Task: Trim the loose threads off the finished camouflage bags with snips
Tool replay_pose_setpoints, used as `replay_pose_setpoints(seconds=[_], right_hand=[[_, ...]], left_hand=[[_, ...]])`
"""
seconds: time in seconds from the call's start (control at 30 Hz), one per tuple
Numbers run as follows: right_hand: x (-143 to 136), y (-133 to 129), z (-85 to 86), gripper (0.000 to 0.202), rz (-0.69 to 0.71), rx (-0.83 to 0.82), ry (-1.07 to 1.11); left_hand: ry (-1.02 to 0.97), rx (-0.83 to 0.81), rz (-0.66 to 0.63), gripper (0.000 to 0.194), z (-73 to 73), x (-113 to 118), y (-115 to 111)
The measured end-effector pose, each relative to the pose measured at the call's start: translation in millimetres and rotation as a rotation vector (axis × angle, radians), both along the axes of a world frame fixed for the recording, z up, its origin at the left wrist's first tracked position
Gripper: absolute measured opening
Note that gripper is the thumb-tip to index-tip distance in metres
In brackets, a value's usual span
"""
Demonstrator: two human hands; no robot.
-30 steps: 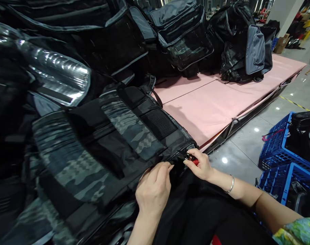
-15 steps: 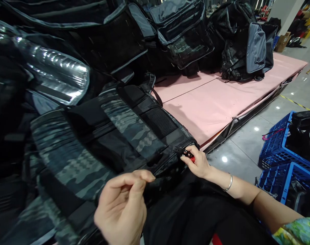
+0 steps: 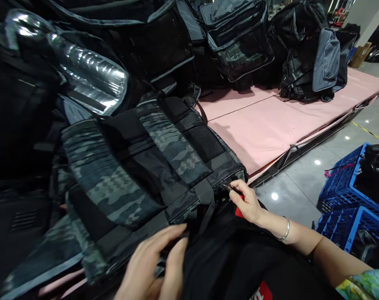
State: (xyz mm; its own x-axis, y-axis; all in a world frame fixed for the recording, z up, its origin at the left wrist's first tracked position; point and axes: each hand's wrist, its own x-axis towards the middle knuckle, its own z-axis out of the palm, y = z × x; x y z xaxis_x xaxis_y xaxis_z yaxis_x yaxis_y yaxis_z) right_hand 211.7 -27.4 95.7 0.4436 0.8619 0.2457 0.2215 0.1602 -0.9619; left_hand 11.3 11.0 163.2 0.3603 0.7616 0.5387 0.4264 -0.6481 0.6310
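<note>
Lying flat, black backpack (image 3: 145, 168), camouflage straps (image 3: 114, 183), dark mesh patch (image 3: 207, 143)

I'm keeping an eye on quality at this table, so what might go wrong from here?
The narrow tip of the red-and-black tool in the right hand is close to the camouflage backpack's fabric and might nick or snag it. The black strap hanging by the backpack's near edge could also get caught by the tool.

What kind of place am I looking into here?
Probably a bag workshop or packing floor: black bags crowd a long pink-covered table, blue plastic crates stand alongside, and yellow-black tape marks the floor.
</note>
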Motion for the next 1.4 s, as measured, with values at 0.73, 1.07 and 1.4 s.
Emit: replay_pose_setpoints(seconds=[0.73,1.07,1.4], right_hand=[[-11.6,-17.7,13.2,0.018,0.094,0.037,-0.194],[-13.0,-17.5,12.7,0.019,0.075,0.028,-0.206],[-9.8,-8.6,12.3,0.02,0.217,-0.123,0.064]], left_hand=[[-0.359,-0.767,0.149,0.032,-42.6,35.9,-6.8],[-0.292,-0.732,0.15,0.031,-51.8,31.1,-6.3],[-0.01,0.135,0.206,0.006,-43.4,38.8,-13.3]])
